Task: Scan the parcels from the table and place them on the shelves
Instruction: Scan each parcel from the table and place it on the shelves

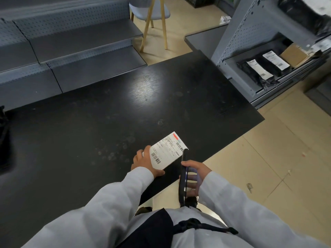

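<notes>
Far left: a dark thing [4,138] at the edge of the view, too cut off to tell what it is. Behind it, low grey shelves [86,45] with holes in the back wall, along the far side of the black worktop [107,111]. A bright shine of light on the worktop near the middle. Further back, a chair [154,13] with a pale blue seat and wooden legs on the tan floor.

Near the front edge of the worktop, the left hand [143,163] in a light grey sleeve. Fingers curled round a flat parcel [167,151], thumb on top, holding it up at a tilt with its white label and black bar codes facing up. Parcel just above the worktop, near the corner by the body.

Right beside the parcel, the right hand [194,176], fingers wrapped round a dark phone-like scanner [183,178] held on its edge, its top end almost touching the parcel's right corner.

Far right: a tall grey shelf rack [238,43]. On its lower shelf, two black bag parcels [258,70] with white labels side by side, and a brown cardboard box [294,54] next to them. On the shelf above, another black bag [304,17].
</notes>
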